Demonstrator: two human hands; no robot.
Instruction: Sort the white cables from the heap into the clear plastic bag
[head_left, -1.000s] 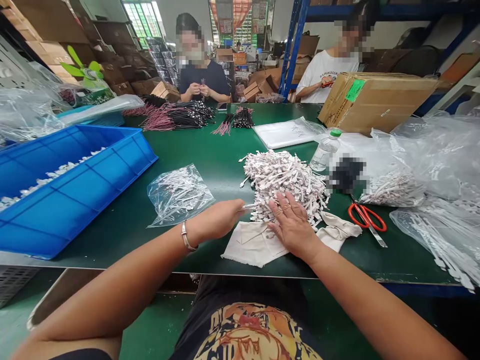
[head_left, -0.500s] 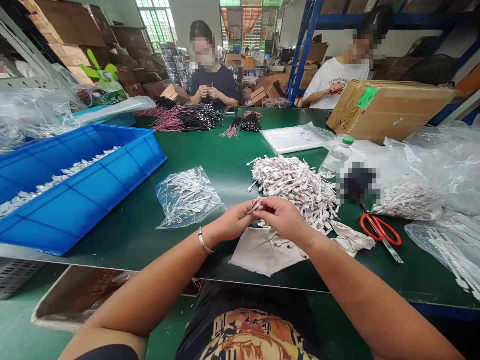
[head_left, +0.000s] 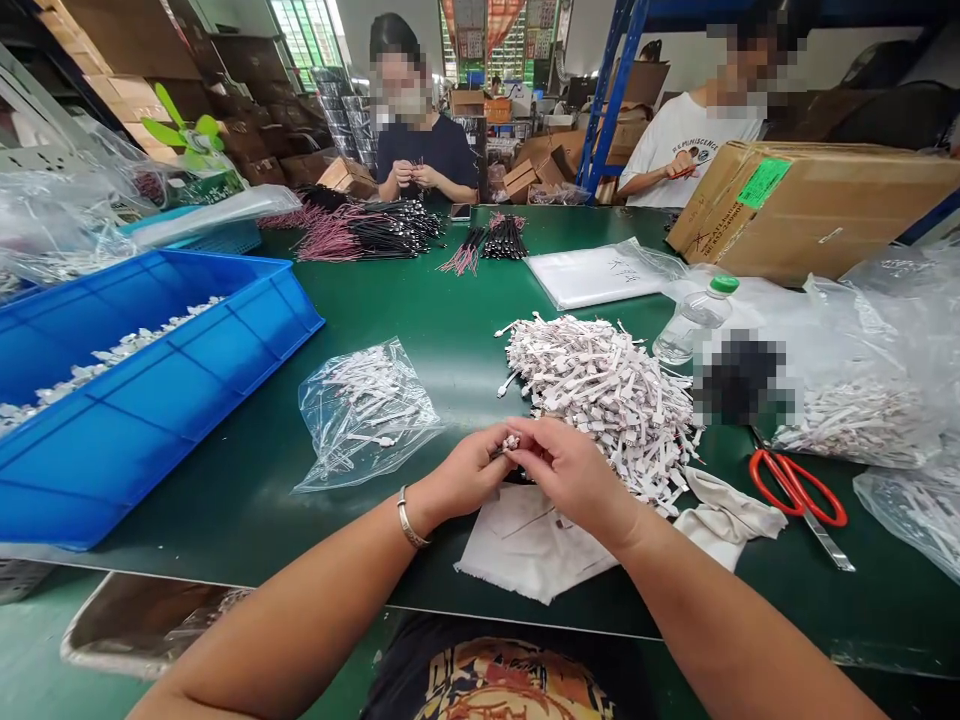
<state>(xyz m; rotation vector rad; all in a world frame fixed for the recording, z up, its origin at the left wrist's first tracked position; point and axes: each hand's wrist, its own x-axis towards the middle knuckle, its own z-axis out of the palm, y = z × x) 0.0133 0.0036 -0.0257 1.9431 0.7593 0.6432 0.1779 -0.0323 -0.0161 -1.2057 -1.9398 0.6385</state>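
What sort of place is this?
Probably a small wire-harness assembly workshop: a long green-topped workbench, a heap of white and pink tagged wire leads, bundles of black and pink wires, and a large brown cardboard carton.

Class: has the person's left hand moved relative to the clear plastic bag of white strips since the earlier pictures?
Yes: the left hand has shifted rightward, farther from the clear plastic bag of white strips.
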